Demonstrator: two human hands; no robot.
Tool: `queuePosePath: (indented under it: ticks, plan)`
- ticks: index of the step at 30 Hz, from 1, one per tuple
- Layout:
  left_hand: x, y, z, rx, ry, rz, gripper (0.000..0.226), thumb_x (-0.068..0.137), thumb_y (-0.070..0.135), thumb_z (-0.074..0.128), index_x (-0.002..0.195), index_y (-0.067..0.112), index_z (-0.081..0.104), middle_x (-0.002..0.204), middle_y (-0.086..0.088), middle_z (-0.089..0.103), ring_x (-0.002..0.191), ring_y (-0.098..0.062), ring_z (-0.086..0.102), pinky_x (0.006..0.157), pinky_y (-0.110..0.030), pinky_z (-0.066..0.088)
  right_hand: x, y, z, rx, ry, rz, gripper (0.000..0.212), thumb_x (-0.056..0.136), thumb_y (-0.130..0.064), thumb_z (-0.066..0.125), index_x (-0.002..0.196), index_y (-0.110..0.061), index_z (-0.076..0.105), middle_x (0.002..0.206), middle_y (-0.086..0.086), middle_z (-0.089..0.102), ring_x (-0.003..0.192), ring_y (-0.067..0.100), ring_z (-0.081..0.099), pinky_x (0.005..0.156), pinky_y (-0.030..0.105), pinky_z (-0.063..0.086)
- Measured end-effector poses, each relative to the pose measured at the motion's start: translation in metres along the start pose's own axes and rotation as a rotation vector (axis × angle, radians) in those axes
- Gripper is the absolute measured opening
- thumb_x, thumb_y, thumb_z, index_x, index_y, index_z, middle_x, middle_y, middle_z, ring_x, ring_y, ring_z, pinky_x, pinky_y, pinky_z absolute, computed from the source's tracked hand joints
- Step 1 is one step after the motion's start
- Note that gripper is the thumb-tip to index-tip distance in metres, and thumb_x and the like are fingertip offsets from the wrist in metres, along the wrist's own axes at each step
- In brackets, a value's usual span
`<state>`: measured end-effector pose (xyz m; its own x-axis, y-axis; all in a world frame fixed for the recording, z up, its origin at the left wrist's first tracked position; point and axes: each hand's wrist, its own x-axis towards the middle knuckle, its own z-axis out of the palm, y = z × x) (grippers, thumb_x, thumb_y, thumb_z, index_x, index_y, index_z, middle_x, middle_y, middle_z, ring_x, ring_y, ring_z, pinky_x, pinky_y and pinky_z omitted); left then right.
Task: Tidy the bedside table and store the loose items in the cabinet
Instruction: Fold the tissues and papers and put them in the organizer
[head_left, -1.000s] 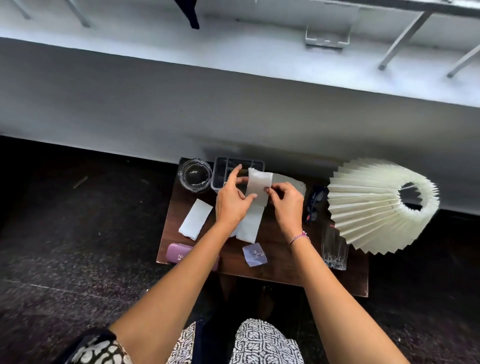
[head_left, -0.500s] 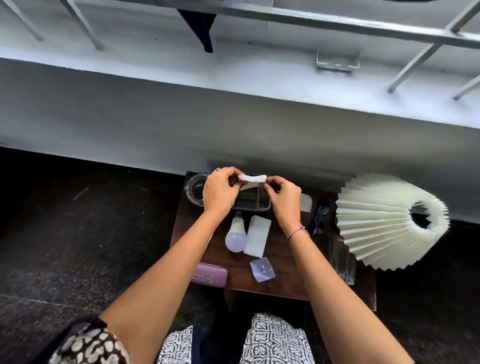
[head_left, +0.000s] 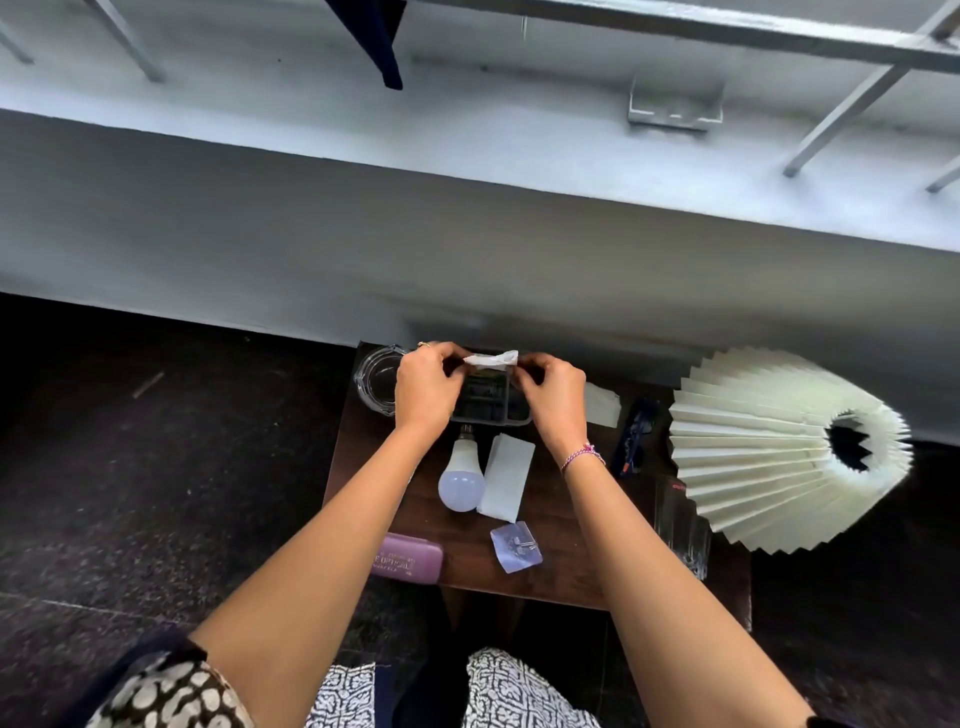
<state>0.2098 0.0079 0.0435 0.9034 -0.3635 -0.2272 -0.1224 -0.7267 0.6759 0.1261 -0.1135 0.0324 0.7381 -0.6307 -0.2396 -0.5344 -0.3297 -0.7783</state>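
The left grip (head_left: 426, 387) and the right grip (head_left: 553, 397) each pinch one end of a small white paper (head_left: 491, 358), held up over the grey box (head_left: 488, 410) at the back of the desk (head_left: 576, 551).

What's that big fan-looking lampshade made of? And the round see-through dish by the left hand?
The lampshade looks like pleated paper or thin fabric, matte cream, with sharp, even folds; I cannot tell which. The dish looks like thick clear glass, glossy: the dark table shows through it and its faceted rim catches light.
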Motion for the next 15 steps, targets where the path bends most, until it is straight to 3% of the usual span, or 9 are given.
queuePosePath:
  ticks: [12, 15]
  plan:
    - [0.008, 0.0, 0.01, -0.02, -0.048, -0.054, 0.028, 0.08, 0.001, 0.058, 0.096, 0.019, 0.073, 0.098, -0.002, 0.073, 0.091, -0.018, 0.067, 0.088, -0.034, 0.052, 0.008, 0.005, 0.006, -0.111, -0.08, 0.011, 0.024, 0.089, -0.009, 0.058, 0.111, -0.008, 0.067, 0.109, 0.009, 0.07, 0.101, 0.02, 0.065, 0.088, 0.025, 0.048]
    - [0.01, 0.001, 0.01, 0.003, -0.03, -0.047, 0.026, 0.08, 0.004, 0.06, 0.1, 0.016, 0.072, 0.099, -0.006, 0.073, 0.092, -0.022, 0.067, 0.087, -0.033, 0.053, 0.011, 0.002, 0.007, -0.11, -0.059, -0.007, 0.023, 0.089, -0.009, 0.058, 0.11, -0.006, 0.067, 0.108, 0.011, 0.07, 0.099, 0.022, 0.064, 0.086, 0.026, 0.048]
